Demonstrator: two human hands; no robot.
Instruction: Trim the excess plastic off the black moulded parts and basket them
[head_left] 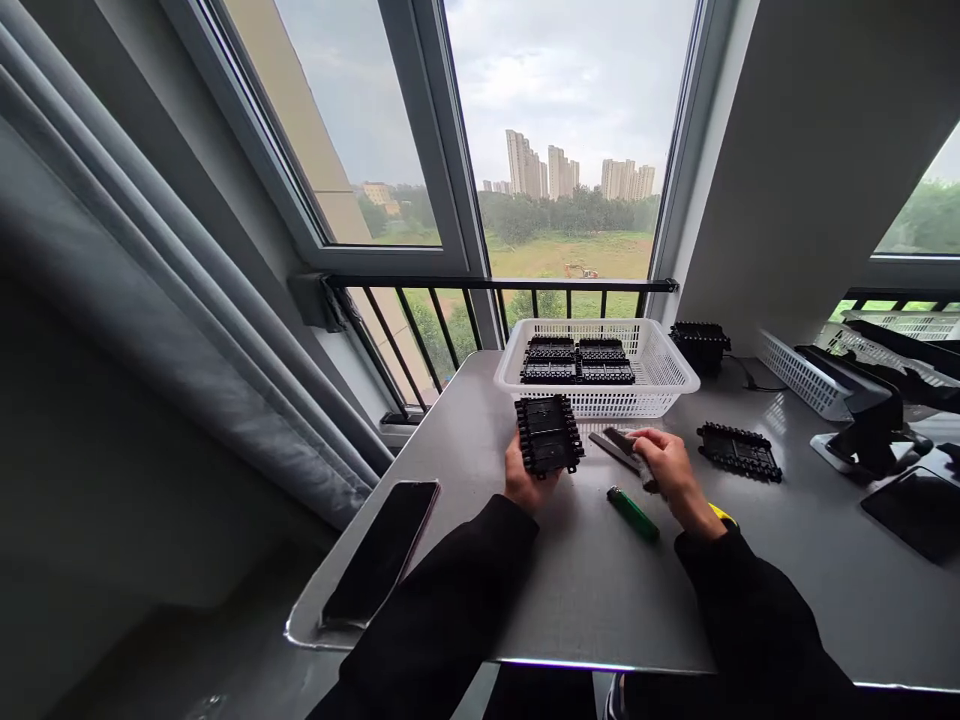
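Gripping a black plastic part [549, 436] mid-frame w/ the LH [529, 488], RH [670, 468] clamped on a knife-like tool [619, 441] just right of it (can't tell from where I'm standing if it's fully off the table [592, 610]). Prob the tool-pickup step imo; next move calls for bringing the blade over to the part, LH steady.

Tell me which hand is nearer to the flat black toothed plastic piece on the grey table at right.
Right. The right hand, around a slim dark tool, is left of that flat piece, not touching it; the left hand, holding a similar black part, is farther left.
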